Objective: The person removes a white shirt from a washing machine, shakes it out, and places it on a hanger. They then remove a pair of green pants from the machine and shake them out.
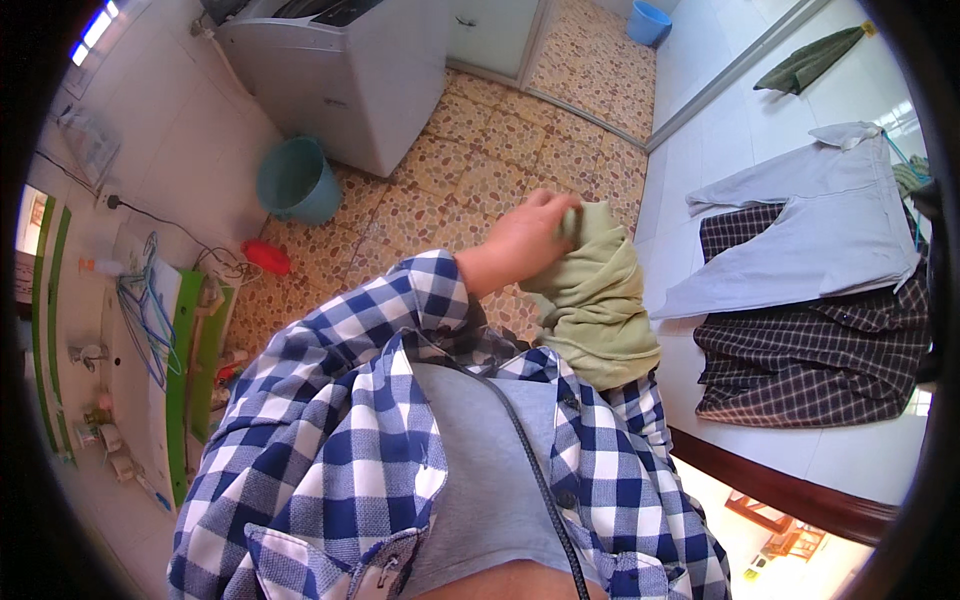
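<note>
My left hand [534, 238] reaches across from a blue-and-white checked sleeve and grips the far end of a pale green cloth garment [600, 300]. The fingers are curled over the fabric, slightly blurred. The garment is bunched in folds around my right forearm, over the checked sleeve [639, 405]. My right hand is hidden inside or behind the cloth. A dark braided cord [529, 450] hangs down over my grey top [480, 450].
Grey trousers [832, 217] and dark checked clothing [810, 360] hang by the right wall. A washing machine [352, 82] stands ahead, with a teal bucket [298, 180] beside it. Hangers [150, 315] rest over the sink at left. A red object [266, 257] is near the floor.
</note>
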Action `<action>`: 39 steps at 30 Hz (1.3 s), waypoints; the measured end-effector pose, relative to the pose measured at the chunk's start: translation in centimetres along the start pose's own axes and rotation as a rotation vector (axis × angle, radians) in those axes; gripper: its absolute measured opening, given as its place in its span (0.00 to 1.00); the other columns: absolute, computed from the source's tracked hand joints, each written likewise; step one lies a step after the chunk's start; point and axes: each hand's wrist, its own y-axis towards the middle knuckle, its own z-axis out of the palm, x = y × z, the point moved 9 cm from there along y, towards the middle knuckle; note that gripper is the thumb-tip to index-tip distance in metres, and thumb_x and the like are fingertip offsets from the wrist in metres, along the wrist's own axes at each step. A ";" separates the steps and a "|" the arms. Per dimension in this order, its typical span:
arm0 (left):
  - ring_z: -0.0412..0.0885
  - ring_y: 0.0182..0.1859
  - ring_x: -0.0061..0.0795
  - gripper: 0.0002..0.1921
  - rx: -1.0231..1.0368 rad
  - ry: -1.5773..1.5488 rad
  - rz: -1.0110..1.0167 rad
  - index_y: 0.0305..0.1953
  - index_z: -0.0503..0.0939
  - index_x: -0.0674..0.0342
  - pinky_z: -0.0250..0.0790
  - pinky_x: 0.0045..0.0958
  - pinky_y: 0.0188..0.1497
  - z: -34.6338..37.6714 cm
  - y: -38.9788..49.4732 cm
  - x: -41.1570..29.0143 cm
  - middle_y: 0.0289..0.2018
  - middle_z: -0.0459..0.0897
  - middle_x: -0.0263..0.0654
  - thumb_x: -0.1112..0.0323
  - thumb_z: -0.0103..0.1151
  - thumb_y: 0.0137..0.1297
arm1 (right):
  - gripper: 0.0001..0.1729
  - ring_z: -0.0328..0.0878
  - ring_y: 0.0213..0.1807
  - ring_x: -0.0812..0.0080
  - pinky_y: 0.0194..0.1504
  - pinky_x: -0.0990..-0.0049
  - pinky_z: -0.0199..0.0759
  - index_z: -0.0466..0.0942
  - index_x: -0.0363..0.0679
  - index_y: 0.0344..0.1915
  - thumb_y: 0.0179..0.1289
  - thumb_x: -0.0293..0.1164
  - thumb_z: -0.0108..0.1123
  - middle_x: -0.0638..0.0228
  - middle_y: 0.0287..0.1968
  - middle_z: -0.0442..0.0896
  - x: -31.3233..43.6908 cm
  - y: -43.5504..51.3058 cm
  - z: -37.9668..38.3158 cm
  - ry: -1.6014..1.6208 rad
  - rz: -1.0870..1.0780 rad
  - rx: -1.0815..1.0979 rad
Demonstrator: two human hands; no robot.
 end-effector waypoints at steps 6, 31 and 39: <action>0.78 0.39 0.33 0.11 -0.117 -0.511 -0.017 0.43 0.74 0.65 0.70 0.30 0.44 -1.6 0.6 -1.6 0.35 0.80 0.44 0.80 0.50 0.57 | 0.04 0.68 0.34 0.72 0.39 0.77 0.63 0.67 0.47 0.35 0.67 0.33 0.48 0.69 0.30 0.66 -0.9 1.4 1.3 -0.094 0.031 0.028; 0.73 0.41 0.20 0.10 0.006 -0.677 -0.201 0.46 0.70 0.60 0.69 0.24 0.45 -5.1 0.1 7.1 0.39 0.75 0.31 0.63 0.52 0.68 | 0.08 0.68 0.26 0.74 0.30 0.79 0.64 0.66 0.48 0.28 0.66 0.29 0.52 0.73 0.20 0.62 -1.1 5.2 3.4 -0.788 -0.190 0.047; 0.76 0.44 0.28 0.20 0.234 -0.080 0.051 0.51 0.70 0.62 0.72 0.31 0.44 -2.9 -3.3 3.3 0.43 0.76 0.38 0.63 0.62 0.60 | 0.07 0.69 0.24 0.75 0.28 0.79 0.66 0.66 0.47 0.29 0.65 0.29 0.53 0.73 0.20 0.64 2.2 7.1 0.4 -1.225 -0.372 -0.044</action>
